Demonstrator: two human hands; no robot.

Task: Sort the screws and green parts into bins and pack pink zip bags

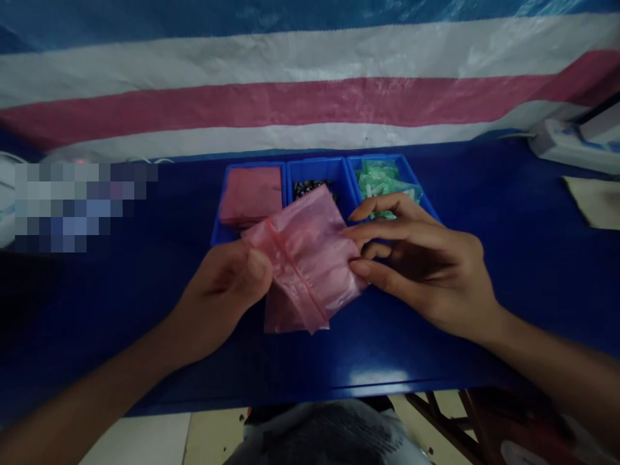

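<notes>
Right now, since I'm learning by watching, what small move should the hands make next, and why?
Perhaps shift the right hand toward the red strip on the pink bag: the left hand holds the bag beside that strip, while the right touches the opposite edge. Whether the strip is sealed can't be told.

Pink bag [314, 252] screens middle bin [317, 170]; left tabletop [169, 200] seems passable.
</notes>
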